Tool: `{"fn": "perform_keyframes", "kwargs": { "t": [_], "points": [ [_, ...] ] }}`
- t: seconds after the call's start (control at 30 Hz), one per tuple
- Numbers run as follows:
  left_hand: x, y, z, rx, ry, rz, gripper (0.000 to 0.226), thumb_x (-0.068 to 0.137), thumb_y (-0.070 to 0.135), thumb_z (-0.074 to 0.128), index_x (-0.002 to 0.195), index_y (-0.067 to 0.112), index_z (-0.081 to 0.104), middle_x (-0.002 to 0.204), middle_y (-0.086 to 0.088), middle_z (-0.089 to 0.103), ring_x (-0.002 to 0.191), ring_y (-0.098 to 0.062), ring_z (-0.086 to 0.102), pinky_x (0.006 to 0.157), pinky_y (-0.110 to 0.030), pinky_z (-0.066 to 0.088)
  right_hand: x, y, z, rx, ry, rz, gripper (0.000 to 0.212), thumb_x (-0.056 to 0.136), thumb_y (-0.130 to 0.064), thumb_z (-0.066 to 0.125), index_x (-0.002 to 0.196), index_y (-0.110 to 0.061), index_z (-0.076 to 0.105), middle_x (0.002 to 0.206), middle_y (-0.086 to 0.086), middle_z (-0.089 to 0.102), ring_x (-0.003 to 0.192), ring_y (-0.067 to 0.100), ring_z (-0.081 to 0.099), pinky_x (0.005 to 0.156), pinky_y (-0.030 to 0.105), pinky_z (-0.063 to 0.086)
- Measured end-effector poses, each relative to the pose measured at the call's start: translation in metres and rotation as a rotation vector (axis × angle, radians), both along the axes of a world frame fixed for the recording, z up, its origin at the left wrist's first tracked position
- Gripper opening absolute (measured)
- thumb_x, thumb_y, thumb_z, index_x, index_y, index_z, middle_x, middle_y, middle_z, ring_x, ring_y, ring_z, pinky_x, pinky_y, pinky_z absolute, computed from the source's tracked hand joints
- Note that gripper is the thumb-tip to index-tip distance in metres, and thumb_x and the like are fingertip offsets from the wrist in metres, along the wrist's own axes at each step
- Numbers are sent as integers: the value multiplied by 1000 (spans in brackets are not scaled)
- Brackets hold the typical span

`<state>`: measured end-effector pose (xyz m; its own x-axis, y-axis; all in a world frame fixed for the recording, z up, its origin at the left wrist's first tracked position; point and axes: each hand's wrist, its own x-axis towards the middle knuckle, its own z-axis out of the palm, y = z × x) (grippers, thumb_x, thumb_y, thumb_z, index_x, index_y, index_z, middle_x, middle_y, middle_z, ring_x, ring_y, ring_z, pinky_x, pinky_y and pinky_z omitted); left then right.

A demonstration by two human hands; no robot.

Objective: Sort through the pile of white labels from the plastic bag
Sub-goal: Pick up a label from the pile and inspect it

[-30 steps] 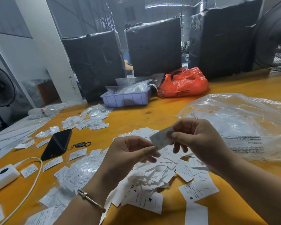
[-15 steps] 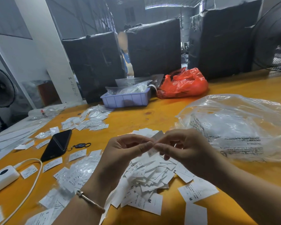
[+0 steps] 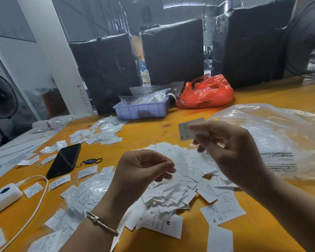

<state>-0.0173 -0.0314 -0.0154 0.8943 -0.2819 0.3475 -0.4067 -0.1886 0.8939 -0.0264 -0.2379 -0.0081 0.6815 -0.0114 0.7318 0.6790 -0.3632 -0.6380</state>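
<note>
- Pile of white labels (image 3: 178, 182): heaped loose on the yellow worktop (image 3: 145, 135), directly below both hands; size letters S and M legible on the nearest pieces.
- Single label (image 3: 188, 129): raised clear of the pile, pinched at one edge, printed face toward the camera; probably held up so the size mark can be read before assignment to a group.
- Right hand (image 3: 231, 151): thumb and fingers closed on the single label; motion blur at the fingertips, exact contact points not resolvable.
- Left hand (image 3: 144, 170): fingers loosely curled above the pile, nothing visibly held; bracelet (image 3: 102, 222) at the wrist. Likely positioned to take the next piece.
- Clear plastic bag (image 3: 280, 135): lying slack on the worktop just right of the pile, partly behind the right hand, warning text visible; presumed source of the labels.
- Sorted groups (image 3: 105, 133): smaller clusters of labels laid out to the left and further back, well apart from the main pile; sorting judged partway done.
- Black phone (image 3: 65, 160) with key tag (image 3: 89, 161), white power bank (image 3: 2, 197) and cable: left of the work zone.
- Lilac tray (image 3: 142, 110) of bagged items and red plastic bag (image 3: 205, 92): at the far edge.
</note>
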Motion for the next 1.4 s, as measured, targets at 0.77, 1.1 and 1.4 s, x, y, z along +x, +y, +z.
{"fn": "perform_keyframes", "kwargs": {
  "t": [0.77, 1.1, 1.4],
  "points": [
    [1, 1, -1, 4, -46, 6, 22, 70, 21, 77, 83, 4, 77, 73, -9, 76, 64, -24, 74, 56, -23, 56, -6, 1, -2, -456, -279, -180, 13, 83, -7, 57, 90, -9, 68, 60, -3, 60, 49, 10, 45, 46, 29, 44],
    [2, 2, -4, 83, -22, -46, 20, 74, 24, 75, 86, 7, 77, 76, -7, 77, 68, -23, 75, 58, -25, 57, -4, 0, -4, -307, -99, 63, 12, 74, -2, 55, 74, -12, 63, 56, -5, 56, 46, 20, 49, 45, 41, 42],
    [5, 0, -8, 225, 3, -98, 13, 78, 21, 77, 87, 11, 78, 78, 0, 77, 69, -18, 74, 60, -22, 55, 1, -1, -7, -372, 0, 134, 12, 70, -6, 53, 66, -13, 61, 53, 0, 52, 46, 18, 43, 44, 35, 38]
  ]
}}
